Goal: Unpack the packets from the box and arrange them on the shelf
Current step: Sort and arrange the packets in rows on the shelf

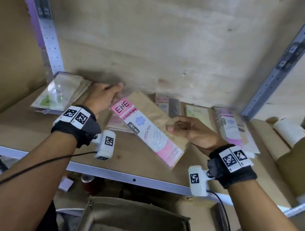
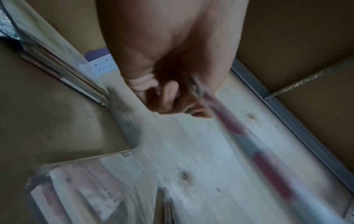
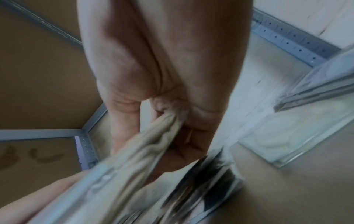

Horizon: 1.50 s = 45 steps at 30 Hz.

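Pink stocking packet (image 1: pixel 146 132), blurred in wrist views

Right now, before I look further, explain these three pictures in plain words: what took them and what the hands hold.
No machine here: a person works with bare hands, wearing cameras. The wide picture comes from a head camera looking down; the two blurred ones come from wrist cameras looking along each palm. The left hand and right hand each pinch an edge of a pink stocking packet, held over a shelf. More packets lie stacked on it. An open cardboard box sits below.
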Available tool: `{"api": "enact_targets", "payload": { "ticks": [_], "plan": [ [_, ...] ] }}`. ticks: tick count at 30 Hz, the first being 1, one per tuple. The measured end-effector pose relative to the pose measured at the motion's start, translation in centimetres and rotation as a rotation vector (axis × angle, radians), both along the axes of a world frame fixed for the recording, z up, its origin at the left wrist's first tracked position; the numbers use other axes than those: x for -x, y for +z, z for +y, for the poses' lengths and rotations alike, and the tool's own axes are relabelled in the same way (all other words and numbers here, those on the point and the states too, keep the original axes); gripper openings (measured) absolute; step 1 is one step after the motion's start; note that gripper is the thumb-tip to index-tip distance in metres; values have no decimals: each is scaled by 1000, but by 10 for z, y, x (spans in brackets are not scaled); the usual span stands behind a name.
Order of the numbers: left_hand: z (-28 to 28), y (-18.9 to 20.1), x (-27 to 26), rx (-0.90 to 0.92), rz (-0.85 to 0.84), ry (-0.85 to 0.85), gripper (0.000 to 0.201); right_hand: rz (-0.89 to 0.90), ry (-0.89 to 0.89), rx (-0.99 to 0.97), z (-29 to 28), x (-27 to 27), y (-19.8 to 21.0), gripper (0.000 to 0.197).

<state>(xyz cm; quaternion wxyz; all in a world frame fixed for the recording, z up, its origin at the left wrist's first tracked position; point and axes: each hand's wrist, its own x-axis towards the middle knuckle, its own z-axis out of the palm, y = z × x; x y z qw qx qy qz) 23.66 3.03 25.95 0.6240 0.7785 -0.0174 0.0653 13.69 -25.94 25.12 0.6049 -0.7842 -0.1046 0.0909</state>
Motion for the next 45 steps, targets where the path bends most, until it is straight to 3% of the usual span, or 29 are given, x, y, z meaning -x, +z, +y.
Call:
{"api": "enact_targets", "payload": {
  "ticks": [6,8,12,16,18,20,22,24,26,28,31,35,41,45],
  "plan": [
    [-13,0,4,1,25,-145,52,-16,-8,27,-21,0,0,34],
    [-16,1,4,28,30,-195,45,-15,-9,19,-24,3,2,37],
    [-21,3,8,313,232,-318,30,16,-27,-2,-26,5,1,35],
    [-13,3,11,289,292,-422,46,30,-54,16,-25,8,-1,28],
    [-11,1,11,314,311,-458,43,37,-57,-16,-25,9,0,26],
    [-12,-4,8,521,370,-430,37,39,-64,-63,-25,11,3,23],
    [-12,-9,3,733,448,-309,52,50,-87,-135,-25,14,6,20],
    [-11,-11,0,807,479,-262,72,61,-145,-224,-23,15,8,17],
    [-13,-13,2,685,461,-281,79,70,-227,-313,-18,14,11,11],
    [-22,-14,13,420,432,-338,72,81,-300,-382,-10,11,13,4],
    [-40,-15,38,96,413,-569,63,76,-391,-421,3,5,13,12],
    [-56,-22,61,106,375,-670,45,79,-445,-357,17,2,8,18],
    [-47,-18,61,89,278,-500,33,170,-412,-289,32,0,6,11],
    [-24,-9,47,99,313,-445,36,190,-435,-185,51,-13,10,24]
  ]
}}
